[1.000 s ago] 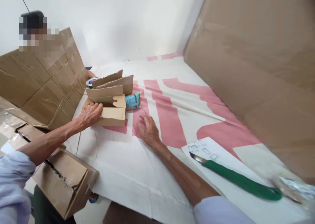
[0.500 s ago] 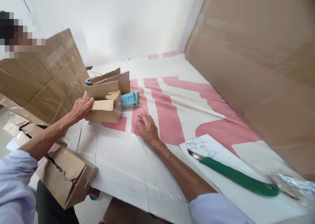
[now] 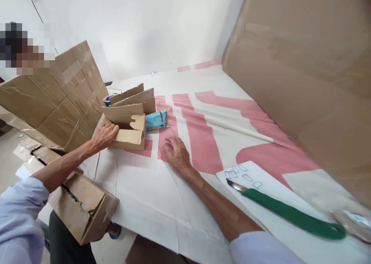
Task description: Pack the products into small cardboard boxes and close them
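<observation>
My left hand [image 3: 106,135] grips the near left end of a small open cardboard box [image 3: 130,142], its fingertips at the edge of the opening. The box's flaps stand up, and part of its dark inside shows. A blue printed packet [image 3: 157,120] lies on the table against the box's right end. My right hand [image 3: 177,152] rests on the cloth to the right of the box, empty, with fingers loosely curled and the thumb apart. It touches neither the box nor the packet.
A green-handled knife [image 3: 292,212] lies on a marked white sheet [image 3: 252,171] at right. A large brown board [image 3: 301,74] leans there. Larger cartons [image 3: 78,90] stand at left, one carton [image 3: 84,206] at the near edge. Tape [image 3: 109,100] sits behind the box. A person is beyond.
My left hand has moved slightly right along the box's end, and more of the box's inside shows. My right hand keeps its place. The whole view has shifted a little.
</observation>
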Demonstrator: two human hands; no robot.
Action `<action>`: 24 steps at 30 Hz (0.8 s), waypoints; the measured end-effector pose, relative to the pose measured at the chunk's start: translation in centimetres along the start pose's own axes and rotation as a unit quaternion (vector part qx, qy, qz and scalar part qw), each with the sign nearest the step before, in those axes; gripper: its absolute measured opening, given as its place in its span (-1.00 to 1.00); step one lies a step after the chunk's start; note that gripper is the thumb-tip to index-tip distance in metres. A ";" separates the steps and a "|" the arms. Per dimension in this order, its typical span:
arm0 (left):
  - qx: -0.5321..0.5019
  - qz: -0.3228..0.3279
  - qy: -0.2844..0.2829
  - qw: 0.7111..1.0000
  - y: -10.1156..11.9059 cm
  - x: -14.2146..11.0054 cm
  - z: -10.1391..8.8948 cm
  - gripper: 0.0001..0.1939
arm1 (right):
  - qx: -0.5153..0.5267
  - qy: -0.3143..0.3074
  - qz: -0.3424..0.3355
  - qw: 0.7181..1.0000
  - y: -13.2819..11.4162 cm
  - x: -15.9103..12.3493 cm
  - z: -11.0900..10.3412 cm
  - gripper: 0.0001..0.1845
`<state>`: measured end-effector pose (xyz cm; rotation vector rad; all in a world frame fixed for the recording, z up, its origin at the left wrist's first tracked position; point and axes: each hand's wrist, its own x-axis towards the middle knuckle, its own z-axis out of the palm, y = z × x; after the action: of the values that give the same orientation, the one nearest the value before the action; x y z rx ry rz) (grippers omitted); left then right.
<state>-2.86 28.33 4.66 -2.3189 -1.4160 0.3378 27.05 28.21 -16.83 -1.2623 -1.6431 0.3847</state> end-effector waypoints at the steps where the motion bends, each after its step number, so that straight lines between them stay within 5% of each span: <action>1: 0.001 -0.003 0.005 1.000 0.0 -0.1 0.2 -0.83 | -0.001 0.000 -0.001 1.000 0.0 0.0 0.0 -0.68; 10: -0.001 -0.010 0.026 1.000 1.1 -0.2 0.4 -0.82 | -0.001 0.005 -0.006 1.000 0.1 0.1 0.2 -0.69; 18: -0.006 -0.058 0.010 0.998 -2.4 1.3 -2.4 -0.71 | 0.002 0.009 -0.003 1.000 0.1 0.2 0.3 -0.70; 24: -0.009 -0.022 -0.021 0.999 2.4 -1.4 -0.5 -0.83 | 0.011 0.001 -0.007 1.000 0.2 0.2 0.3 -0.69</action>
<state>-1.36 26.03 4.04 -2.3038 -1.4939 0.3631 26.88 28.61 -17.01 -1.2340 -1.6406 0.3910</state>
